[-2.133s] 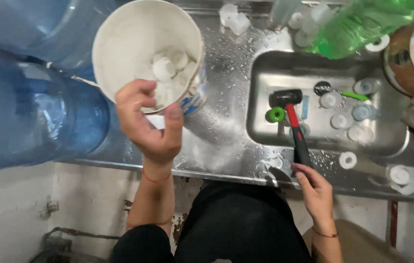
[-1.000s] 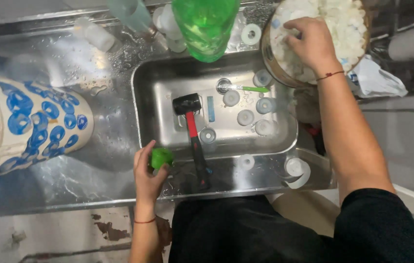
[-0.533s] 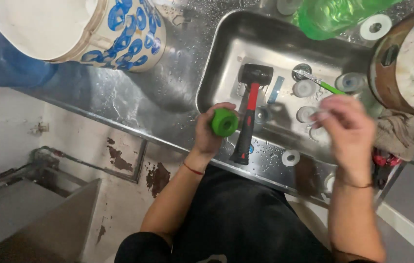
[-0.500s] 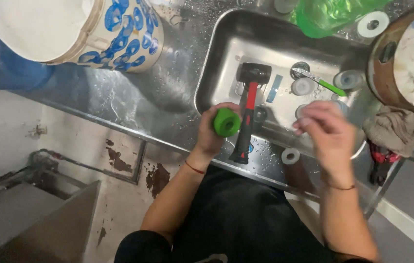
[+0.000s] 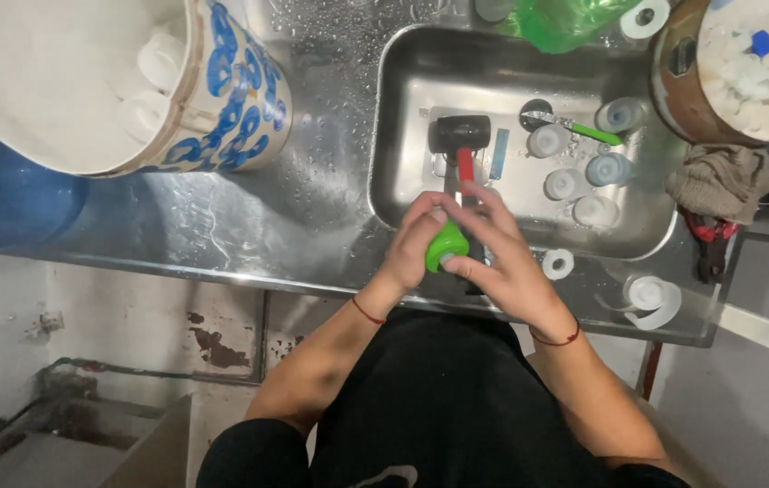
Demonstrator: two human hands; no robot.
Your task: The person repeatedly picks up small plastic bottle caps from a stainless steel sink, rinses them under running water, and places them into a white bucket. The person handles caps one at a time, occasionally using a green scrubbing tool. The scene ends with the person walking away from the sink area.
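Head view: my left hand (image 5: 416, 242) and right hand (image 5: 502, 262) both grip a small green cap (image 5: 446, 248) above the sink's (image 5: 403, 194) front edge; keeping it level and pressing squarely seems wise.

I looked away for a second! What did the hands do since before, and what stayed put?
The right hand came across from the sink side and joined the left hand on the green cap, so both hands hold it now. The left hand kept its grip on it. The mallet and the loose caps in the sink stayed put.
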